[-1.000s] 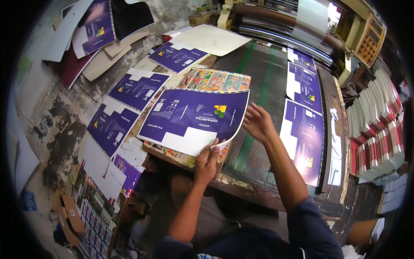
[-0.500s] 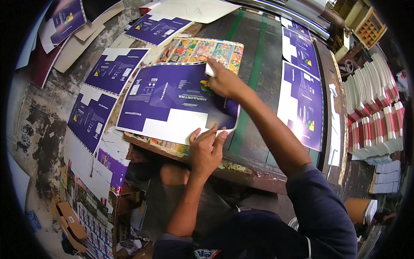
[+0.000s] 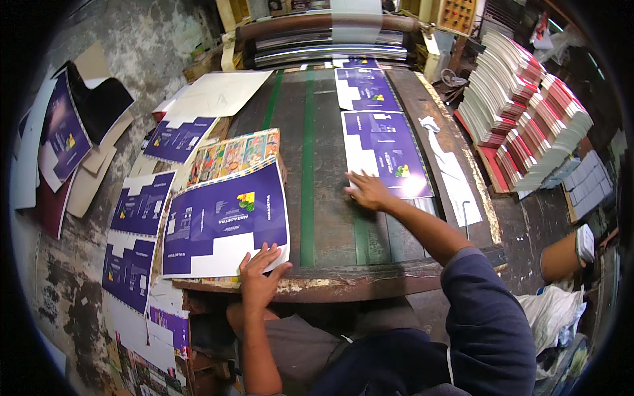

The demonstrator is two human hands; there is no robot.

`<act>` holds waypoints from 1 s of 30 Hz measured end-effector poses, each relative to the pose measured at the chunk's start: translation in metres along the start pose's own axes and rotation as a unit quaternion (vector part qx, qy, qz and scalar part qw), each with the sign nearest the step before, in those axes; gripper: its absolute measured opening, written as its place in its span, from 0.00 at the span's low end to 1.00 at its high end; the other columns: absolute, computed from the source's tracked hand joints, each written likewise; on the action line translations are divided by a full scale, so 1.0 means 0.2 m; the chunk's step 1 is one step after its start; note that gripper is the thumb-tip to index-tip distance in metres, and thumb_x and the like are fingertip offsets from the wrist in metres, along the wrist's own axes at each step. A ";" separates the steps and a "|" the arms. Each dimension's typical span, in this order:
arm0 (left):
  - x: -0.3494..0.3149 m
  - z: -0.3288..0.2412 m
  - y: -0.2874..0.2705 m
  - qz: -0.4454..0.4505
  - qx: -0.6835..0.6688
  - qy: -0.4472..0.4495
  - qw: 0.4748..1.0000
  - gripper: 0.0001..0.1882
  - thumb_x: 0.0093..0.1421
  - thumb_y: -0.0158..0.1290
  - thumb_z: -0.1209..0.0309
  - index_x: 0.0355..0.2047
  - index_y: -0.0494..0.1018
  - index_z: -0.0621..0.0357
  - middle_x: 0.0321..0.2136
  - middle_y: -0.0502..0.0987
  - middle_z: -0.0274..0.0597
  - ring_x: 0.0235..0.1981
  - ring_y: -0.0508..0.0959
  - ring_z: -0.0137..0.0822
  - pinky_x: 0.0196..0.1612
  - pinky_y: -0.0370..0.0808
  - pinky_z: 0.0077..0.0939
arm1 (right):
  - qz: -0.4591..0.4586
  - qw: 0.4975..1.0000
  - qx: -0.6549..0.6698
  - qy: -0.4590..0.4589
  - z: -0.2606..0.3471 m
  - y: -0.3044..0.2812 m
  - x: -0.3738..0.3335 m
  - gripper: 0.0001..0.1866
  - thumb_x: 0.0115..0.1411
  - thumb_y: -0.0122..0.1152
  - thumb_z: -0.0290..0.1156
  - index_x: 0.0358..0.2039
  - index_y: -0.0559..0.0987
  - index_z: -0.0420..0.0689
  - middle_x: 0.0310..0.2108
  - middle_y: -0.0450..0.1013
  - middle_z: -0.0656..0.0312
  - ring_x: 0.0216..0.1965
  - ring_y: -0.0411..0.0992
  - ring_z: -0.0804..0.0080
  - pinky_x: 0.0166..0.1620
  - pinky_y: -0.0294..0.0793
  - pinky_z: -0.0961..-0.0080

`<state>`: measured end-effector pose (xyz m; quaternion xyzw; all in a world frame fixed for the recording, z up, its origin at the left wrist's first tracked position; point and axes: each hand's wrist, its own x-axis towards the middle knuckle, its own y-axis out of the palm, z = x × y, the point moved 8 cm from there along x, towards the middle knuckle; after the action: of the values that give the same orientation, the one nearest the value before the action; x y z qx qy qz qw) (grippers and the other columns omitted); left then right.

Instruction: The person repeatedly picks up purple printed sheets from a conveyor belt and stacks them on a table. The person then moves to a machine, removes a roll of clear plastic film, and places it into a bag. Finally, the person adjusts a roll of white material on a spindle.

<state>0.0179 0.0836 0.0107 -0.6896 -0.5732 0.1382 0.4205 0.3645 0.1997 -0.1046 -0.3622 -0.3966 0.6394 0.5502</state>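
"Where do you have your left hand (image 3: 262, 272)?"

"Down by the near edge of the surface (image 3: 325, 145), on the white near-right corner of a purple-and-white sheet (image 3: 221, 221). My fingers are spread, not clenched, and the thumb sticks out to the right. I can't tell from here whether it pinches any paper."

"And where does that sheet lie?"

"At the near left corner of the surface, with a comic-printed sheet (image 3: 238, 155) showing beyond its far edge."

"What about your right hand (image 3: 366, 191)?"

"I have it reached out over the right half of the surface, fingers loosely fanned, released as far as I can see. The fingertips are at the left edge of a second purple sheet (image 3: 389, 155); I can't make out whether they touch it."

"Anything beyond that one?"

"Yes, a third purple sheet (image 3: 368, 90) lies just past it, toward the rollers (image 3: 317, 30) at the far edge. A big white sheet (image 3: 221, 92) covers the far left corner, and I see a green stripe (image 3: 308, 171) running from near to far between my hands."

"Off the right edge?"

"Tall stacks of red-and-white booklets (image 3: 505, 92)."
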 end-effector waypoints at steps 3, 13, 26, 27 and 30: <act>0.02 0.01 -0.01 0.041 -0.061 -0.015 0.997 0.15 0.62 0.57 0.62 0.43 0.80 0.58 0.44 0.82 0.41 0.54 0.76 0.39 0.61 0.61 0.41 | -0.002 0.963 -0.211 0.167 -0.62 -0.16 -0.27 0.35 0.70 0.29 0.56 0.67 0.59 0.44 0.71 0.49 0.54 0.72 0.41 0.50 0.71 0.35 0.50; -0.04 -0.07 -0.04 -0.142 -0.299 -0.125 0.935 0.20 0.71 0.44 0.62 0.40 0.78 0.67 0.34 0.82 0.43 0.37 0.79 0.33 0.48 0.73 0.28 | 0.039 0.790 0.604 0.101 0.12 -0.04 -0.74 0.36 0.66 0.50 0.55 0.63 0.64 0.38 0.47 0.75 0.47 0.43 0.76 0.64 0.50 0.73 0.66; 0.02 -0.29 0.05 0.057 0.178 0.091 0.978 0.47 0.55 0.56 0.41 0.64 0.59 0.64 0.67 0.57 0.52 0.70 0.51 0.55 0.69 0.47 0.52 | 0.011 0.488 0.837 0.246 0.22 0.50 -1.41 0.18 0.68 0.50 0.45 0.45 0.70 0.42 0.27 0.74 0.55 0.23 0.70 0.71 0.35 0.76 0.63; 0.02 -0.23 0.05 0.075 0.199 0.074 0.974 0.47 0.56 0.55 0.41 0.65 0.58 0.64 0.67 0.56 0.52 0.70 0.50 0.55 0.69 0.47 0.51 | 0.011 0.499 0.832 0.244 0.23 0.53 -1.47 0.20 0.69 0.47 0.47 0.46 0.69 0.42 0.29 0.76 0.53 0.23 0.71 0.71 0.36 0.77 0.62; -0.01 -0.08 0.08 0.113 0.238 0.044 0.964 0.47 0.58 0.52 0.41 0.66 0.56 0.64 0.68 0.54 0.52 0.70 0.49 0.54 0.69 0.46 0.51 | 0.000 0.462 0.836 0.296 0.27 0.59 -1.61 0.21 0.70 0.45 0.48 0.47 0.70 0.41 0.30 0.76 0.51 0.22 0.71 0.72 0.36 0.79 0.61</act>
<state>0.0393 0.0743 0.0074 -0.6351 -0.4232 0.2871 0.5788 0.3094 -0.1351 -0.1806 0.1028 0.5143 0.5197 0.6744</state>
